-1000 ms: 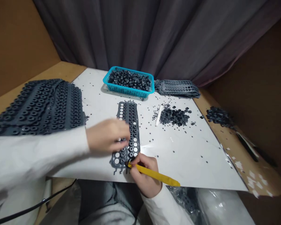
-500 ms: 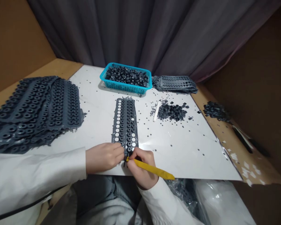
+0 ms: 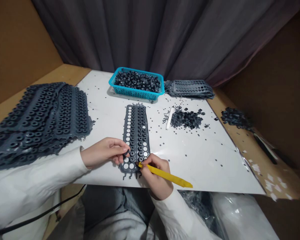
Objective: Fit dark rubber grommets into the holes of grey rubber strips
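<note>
A dark grey rubber sheet point(image 3: 136, 133) with rows of ring-shaped pieces lies in front of me, and white shows through its round holes. Between thumb and fingertips, my left hand point(image 3: 105, 151) pinches a small black rubber piece point(image 3: 126, 153) just above the sheet's left edge. My right hand point(image 3: 159, 175) grips a yellow pen-shaped tool point(image 3: 171, 177) like a pencil. Its tip points at the near end of the sheet, by the right-hand rows; whether it touches is hard to see. Near the tip, two round holes side by side show white.
Stacked ringed rubber sheets point(image 3: 72, 110) lie at left. Behind stands a blue basket point(image 3: 136, 93) of small black pieces, beside holed sheets point(image 3: 190, 88). Black scraps point(image 3: 187, 119) and a white stick point(image 3: 169, 118) lie at right. A dark-handled tool point(image 3: 265, 146) rests farther right.
My left hand has come up and left off the sheet's near end, now with a small black piece in its fingers. White holes there are uncovered. The right hand still holds the yellow tool.
</note>
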`<move>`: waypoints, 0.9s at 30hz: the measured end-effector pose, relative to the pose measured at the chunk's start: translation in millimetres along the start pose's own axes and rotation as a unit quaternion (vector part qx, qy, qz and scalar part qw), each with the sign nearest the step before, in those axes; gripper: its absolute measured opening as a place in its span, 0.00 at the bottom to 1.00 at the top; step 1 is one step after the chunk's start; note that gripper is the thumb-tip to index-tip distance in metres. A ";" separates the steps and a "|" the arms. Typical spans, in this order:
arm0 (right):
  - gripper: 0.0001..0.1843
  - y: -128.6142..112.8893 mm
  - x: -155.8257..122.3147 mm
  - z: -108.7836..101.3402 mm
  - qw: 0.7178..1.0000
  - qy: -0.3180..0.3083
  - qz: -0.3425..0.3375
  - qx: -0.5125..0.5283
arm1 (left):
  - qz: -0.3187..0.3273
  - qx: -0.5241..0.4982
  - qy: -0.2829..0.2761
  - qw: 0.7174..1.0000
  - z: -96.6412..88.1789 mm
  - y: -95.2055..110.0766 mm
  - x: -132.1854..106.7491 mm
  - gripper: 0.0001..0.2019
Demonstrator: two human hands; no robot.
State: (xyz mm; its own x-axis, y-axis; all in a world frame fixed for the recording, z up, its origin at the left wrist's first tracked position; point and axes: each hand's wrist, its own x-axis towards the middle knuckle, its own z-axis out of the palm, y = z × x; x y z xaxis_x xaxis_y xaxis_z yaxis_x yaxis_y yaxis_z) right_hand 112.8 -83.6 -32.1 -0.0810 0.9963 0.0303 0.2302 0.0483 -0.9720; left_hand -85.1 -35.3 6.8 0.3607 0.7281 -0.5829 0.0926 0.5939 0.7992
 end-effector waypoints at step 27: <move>0.05 -6.7 3.8 4.3 0.999 -0.008 -0.003 -0.051 | -0.043 -0.091 -0.020 0.995 5.1 -1.3 -0.1 0.10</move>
State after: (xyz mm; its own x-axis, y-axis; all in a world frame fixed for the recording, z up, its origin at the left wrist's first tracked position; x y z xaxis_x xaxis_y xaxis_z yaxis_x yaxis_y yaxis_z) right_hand 106.8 -80.4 -26.5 -0.0987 0.9946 0.0319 0.3273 0.0627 -0.9428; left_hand -80.5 -37.9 6.5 0.3953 0.6604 -0.6384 -0.0436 0.7077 0.7052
